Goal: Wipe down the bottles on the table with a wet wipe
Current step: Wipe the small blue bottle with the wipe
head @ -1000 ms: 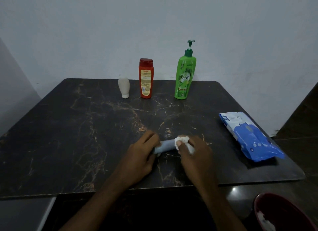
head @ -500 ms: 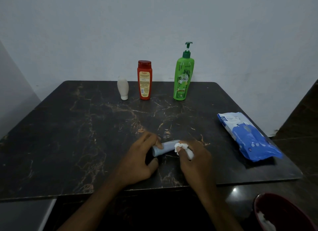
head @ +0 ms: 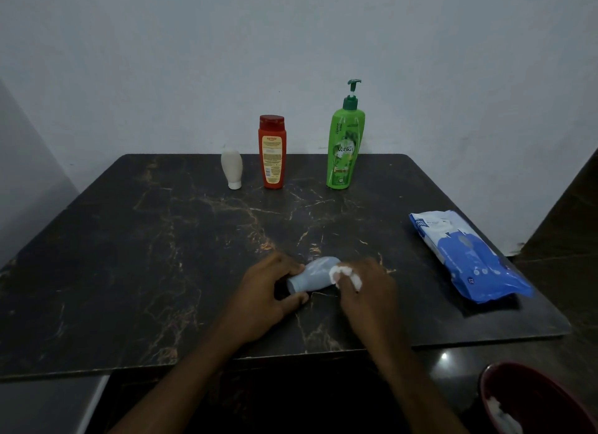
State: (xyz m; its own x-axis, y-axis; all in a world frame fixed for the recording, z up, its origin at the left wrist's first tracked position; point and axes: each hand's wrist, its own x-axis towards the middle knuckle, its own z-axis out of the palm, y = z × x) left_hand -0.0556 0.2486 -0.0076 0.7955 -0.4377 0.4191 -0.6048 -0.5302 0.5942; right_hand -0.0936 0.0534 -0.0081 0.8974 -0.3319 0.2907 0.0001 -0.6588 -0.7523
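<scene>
At lower centre, my left hand [head: 259, 294] grips the neck end of a pale blue bottle [head: 315, 273] held on its side low at the dark counter [head: 129, 272], my right hand [head: 365, 291] pinches a white wet wipe [head: 343, 272] against it, and farther back, at upper centre, a white bottle [head: 231, 170], a red bottle [head: 272, 152] and a green pump bottle [head: 344, 145] stand.
</scene>
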